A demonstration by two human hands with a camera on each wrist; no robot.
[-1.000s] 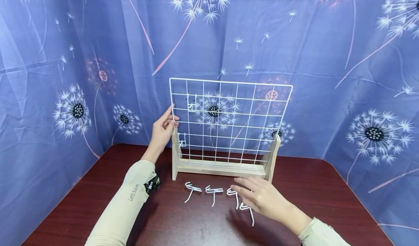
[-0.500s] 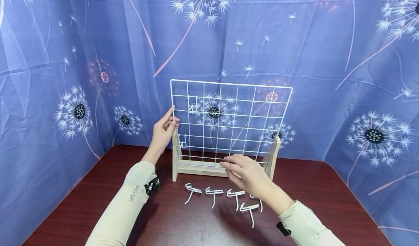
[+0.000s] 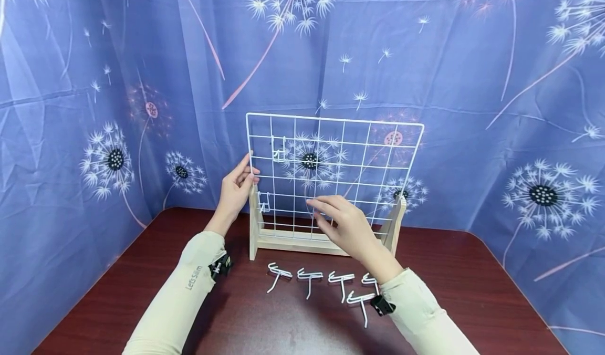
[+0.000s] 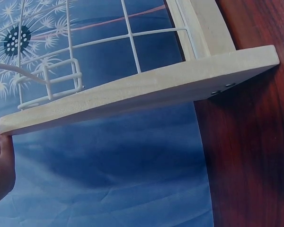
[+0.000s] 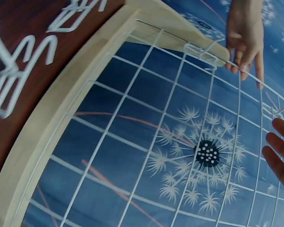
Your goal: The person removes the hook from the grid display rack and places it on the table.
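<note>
A white wire grid panel [image 3: 343,134] stands upright in a wooden stand [image 3: 302,246] on the table. My left hand [image 3: 235,185] pinches the panel's left edge wire between thumb and fingers, just above the stand's left upright. My right hand [image 3: 347,221] is raised in front of the panel's lower middle, fingers loosely bent with nothing between them; its fingertips [image 5: 280,142] show at the right edge of the right wrist view. Two white wire hooks hang on the panel's left side: an upper hook [image 3: 279,156] and a lower hook [image 3: 263,206].
Several loose white hooks [image 3: 309,275] lie on the dark red table [image 3: 454,281] before the stand, one partly behind my right forearm. A blue dandelion-print curtain [image 3: 212,55] surrounds the table's back and sides.
My right hand has risen from over the loose hooks, moving forward and left to the panel's lower middle. The left hand keeps its place on the edge wire.
</note>
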